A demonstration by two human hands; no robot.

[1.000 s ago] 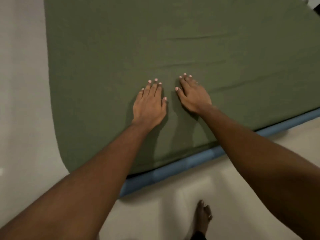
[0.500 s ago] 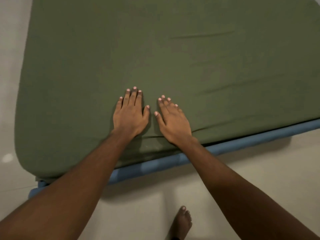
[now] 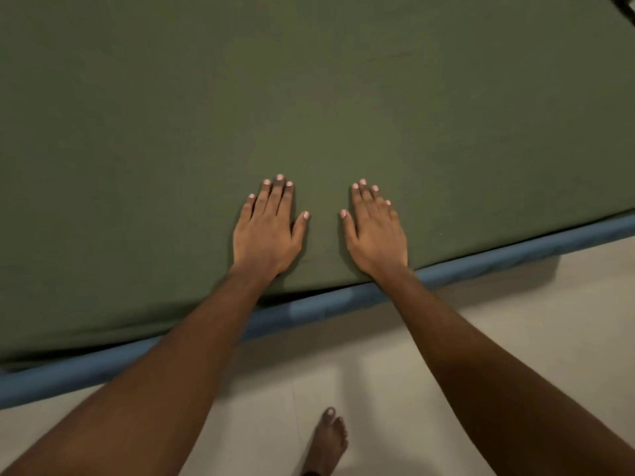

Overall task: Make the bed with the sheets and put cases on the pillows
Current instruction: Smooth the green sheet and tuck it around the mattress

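Observation:
An olive green sheet point(image 3: 309, 97) covers the mattress and fills most of the head view, lying smooth. My left hand point(image 3: 268, 231) lies flat on the sheet near the bed's near edge, fingers straight and together. My right hand point(image 3: 376, 231) presses flat on the sheet a short gap to its right, its wrist over the edge. Neither hand holds anything. No pillows or pillowcases are in view.
A blue mattress edge point(image 3: 515, 250) shows under the sheet along the near side. Pale tiled floor point(image 3: 481, 321) lies below it, with my bare foot point(image 3: 328, 441) standing there. A dark object point(image 3: 623, 5) sits at the top right corner.
Both hands have slid back across the sheet toward the near edge and moved slightly apart. The creases seen earlier on the sheet are gone from view.

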